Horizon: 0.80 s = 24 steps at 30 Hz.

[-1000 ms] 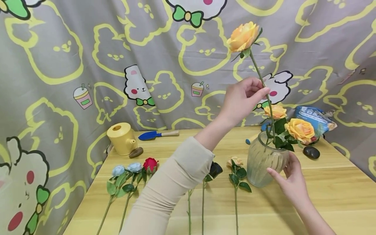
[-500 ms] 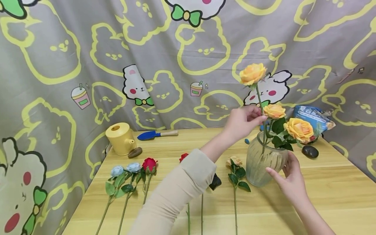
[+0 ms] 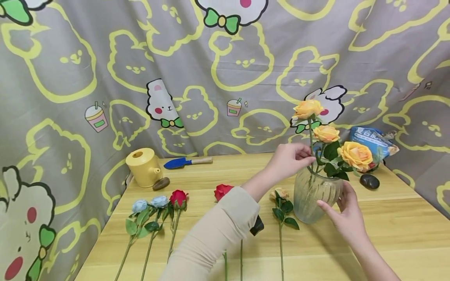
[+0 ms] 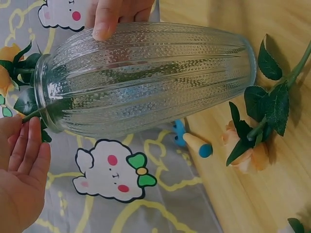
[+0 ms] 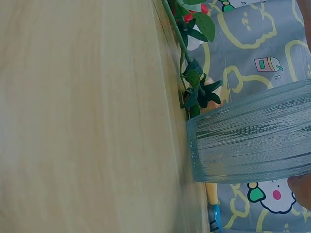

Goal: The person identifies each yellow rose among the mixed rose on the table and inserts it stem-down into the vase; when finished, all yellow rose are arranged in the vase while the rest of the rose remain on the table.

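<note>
My left hand (image 3: 290, 160) pinches the stem of a yellow-orange rose (image 3: 308, 109) right at the mouth of a ribbed glass vase (image 3: 314, 197). The lower stem shows through the glass, inside the vase. Two more yellow roses lean out of it: one behind (image 3: 326, 133), and a fuller bloom (image 3: 356, 156) to the right. With thumb in front and fingers around the far side, my right hand (image 3: 348, 216) holds the vase. In the left wrist view, left fingertips (image 4: 34, 145) meet the stem just outside the rim. The right wrist view shows the vase's base (image 5: 194, 150) close over the tabletop.
Light blue roses (image 3: 159, 201), a red rose (image 3: 179, 198) and a peach rose (image 3: 280, 193) lie on the wooden table; my left sleeve partly covers others. Behind are a yellow watering can (image 3: 142, 168), blue trowel (image 3: 177, 163), brown stone (image 3: 161, 184), black stone (image 3: 370, 181) and blue bag (image 3: 374, 141).
My left hand has come down with the rose, lowering its stem into the vase; the bloom now sits much lower. My right hand stays on the vase. A red rose has emerged beside my sleeve.
</note>
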Each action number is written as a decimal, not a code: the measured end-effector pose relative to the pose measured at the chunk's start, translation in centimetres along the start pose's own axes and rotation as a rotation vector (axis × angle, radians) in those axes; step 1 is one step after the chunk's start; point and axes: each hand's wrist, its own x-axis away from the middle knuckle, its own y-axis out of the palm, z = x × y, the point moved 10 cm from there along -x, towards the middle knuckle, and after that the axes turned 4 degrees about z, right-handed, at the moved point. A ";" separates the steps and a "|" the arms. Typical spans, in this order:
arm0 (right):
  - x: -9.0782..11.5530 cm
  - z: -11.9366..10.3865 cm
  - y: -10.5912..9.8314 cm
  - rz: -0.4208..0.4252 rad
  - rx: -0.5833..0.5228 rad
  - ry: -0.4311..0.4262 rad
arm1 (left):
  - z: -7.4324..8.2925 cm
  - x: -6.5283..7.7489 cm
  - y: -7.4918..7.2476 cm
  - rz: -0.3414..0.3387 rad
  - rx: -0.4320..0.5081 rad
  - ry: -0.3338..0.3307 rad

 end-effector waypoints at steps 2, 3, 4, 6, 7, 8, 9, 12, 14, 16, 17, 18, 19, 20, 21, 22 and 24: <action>0.1 0.0 0.0 -0.001 0.002 0.003 | 0.0 0.1 0.1 -0.007 -0.007 0.000; 0.1 0.0 0.0 -0.001 0.003 0.004 | 0.0 0.1 0.2 -0.009 -0.005 -0.003; 0.1 0.1 0.0 -0.001 0.002 0.004 | 0.0 0.1 0.2 -0.009 -0.008 -0.006; 0.1 0.1 0.0 -0.001 0.004 0.005 | 0.0 0.1 0.2 -0.005 -0.009 -0.011; 0.2 0.1 0.0 -0.001 0.008 0.007 | 0.0 0.2 0.2 -0.001 -0.010 -0.015; 0.2 0.1 0.0 -0.002 0.012 0.009 | 0.0 0.2 0.2 0.002 -0.017 -0.019; 0.2 0.1 0.0 -0.001 0.014 0.010 | 0.0 0.2 0.2 0.005 -0.024 -0.023; 0.3 0.2 0.0 -0.001 0.019 0.012 | 0.0 0.2 0.2 0.007 -0.031 -0.035; 0.3 0.2 0.0 0.000 0.019 0.010 | 0.0 0.2 0.3 0.003 -0.037 -0.039; 0.3 0.2 0.0 0.001 0.021 0.009 | 0.0 0.2 0.4 -0.002 -0.037 -0.039; 0.3 0.2 0.0 0.001 0.020 0.008 | 0.1 0.2 0.4 -0.004 -0.038 -0.039; 0.3 0.2 0.0 0.002 0.021 0.010 | 0.1 0.2 0.4 -0.005 -0.038 -0.036; 0.3 0.2 0.0 0.002 0.021 0.010 | 0.1 0.2 0.4 -0.005 -0.040 -0.036; 0.3 0.2 0.0 0.002 0.020 0.010 | 0.2 0.2 0.3 -0.004 -0.043 -0.033; 0.3 0.2 0.0 0.001 0.018 0.009 | 0.3 0.1 0.3 0.001 -0.058 -0.025; 0.2 0.1 0.0 0.001 0.015 0.007 | 0.4 0.1 0.2 0.003 -0.069 -0.016; 0.2 0.0 0.0 0.000 0.013 0.005 | 0.7 0.1 0.1 0.009 -0.114 0.012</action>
